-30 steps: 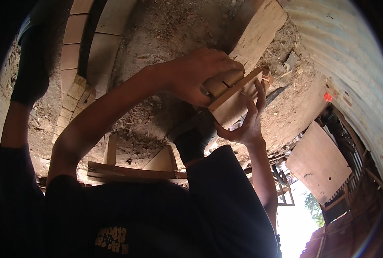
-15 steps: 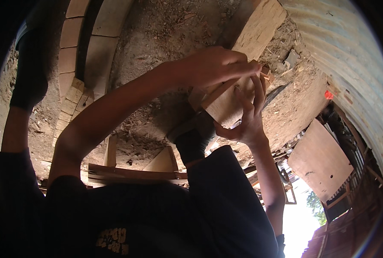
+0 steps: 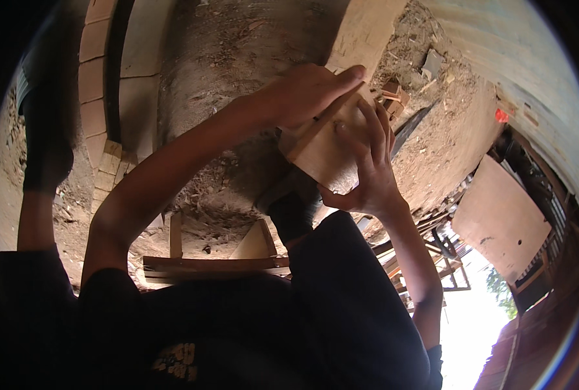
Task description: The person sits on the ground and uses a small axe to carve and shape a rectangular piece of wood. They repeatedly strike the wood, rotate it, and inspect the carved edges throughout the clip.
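Between my two hands is a pale wooden block (image 3: 328, 153), box-shaped with flat faces, held tilted above the dirt floor near my dark-shod foot (image 3: 286, 201). My left hand (image 3: 309, 97) reaches across from the left and grips its far upper edge, thumb stretched along the top; the other fingers are hidden behind the wood. From the right, my right hand (image 3: 373, 185) clasps the near side, with its fingers spread over the face and its thumb at the lower corner. Small reddish wood pieces (image 3: 393, 97) lie just beyond the right fingers.
Rows of wooden blocks (image 3: 94, 78) and long boards (image 3: 140, 58) run along the left. A thick plank (image 3: 371, 26) lies at the far side. Wood strips (image 3: 215, 268) lie close to my body. A corrugated metal wall (image 3: 523, 58) and a plywood sheet (image 3: 501, 221) stand at right.
My left hand has shifted slightly left and up along the block, uncovering more of its top edge and face. The right hand keeps its hold. The whole view has turned slightly.
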The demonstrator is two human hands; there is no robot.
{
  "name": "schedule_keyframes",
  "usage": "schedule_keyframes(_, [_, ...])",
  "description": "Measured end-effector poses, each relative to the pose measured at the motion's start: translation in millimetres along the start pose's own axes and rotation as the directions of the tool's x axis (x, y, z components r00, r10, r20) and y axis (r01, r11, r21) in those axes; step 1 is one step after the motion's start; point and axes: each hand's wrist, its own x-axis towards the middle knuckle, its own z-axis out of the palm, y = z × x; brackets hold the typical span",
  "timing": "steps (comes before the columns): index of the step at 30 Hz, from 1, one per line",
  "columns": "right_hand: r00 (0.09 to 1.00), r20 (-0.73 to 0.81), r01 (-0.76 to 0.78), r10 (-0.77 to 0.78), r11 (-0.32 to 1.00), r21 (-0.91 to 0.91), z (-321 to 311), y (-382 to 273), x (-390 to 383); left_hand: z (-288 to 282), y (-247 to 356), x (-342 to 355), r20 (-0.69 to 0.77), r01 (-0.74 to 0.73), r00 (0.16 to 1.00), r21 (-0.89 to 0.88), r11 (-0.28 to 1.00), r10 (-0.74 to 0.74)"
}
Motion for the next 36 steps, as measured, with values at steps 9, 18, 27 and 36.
schedule_keyframes(9, [0.999, 0.015, 0.032, -0.033, 0.999, 0.017, -2.5, 0.1, 0.2, -7.1, 10.4, -8.0, 0.084, -0.005, 0.996, -0.03, 1.0, 0.007])
schedule_keyframes(18, [1.0, 0.004, 0.026, -0.026, 0.999, 0.033, -1.0, 0.0, -0.4, 2.2, -3.8, -9.3, -0.12, -0.104, 0.989, -0.186, 0.977, 0.082])
schedule_keyframes(27, [0.999, 0.04, -0.025, 0.023, 0.999, 0.043, -2.0, -5.3, 9.2, -10.8, 6.5, 3.1, 0.126, -0.156, 0.978, -0.097, 0.983, 0.167])
schedule_keyframes(36, [0.999, 0.05, -0.012, 0.012, 1.0, -0.003, -4.2, -11.2, 4.6, -8.7, -3.5, -0.9, 0.094, -0.248, 0.96, -0.148, 0.957, 0.263])
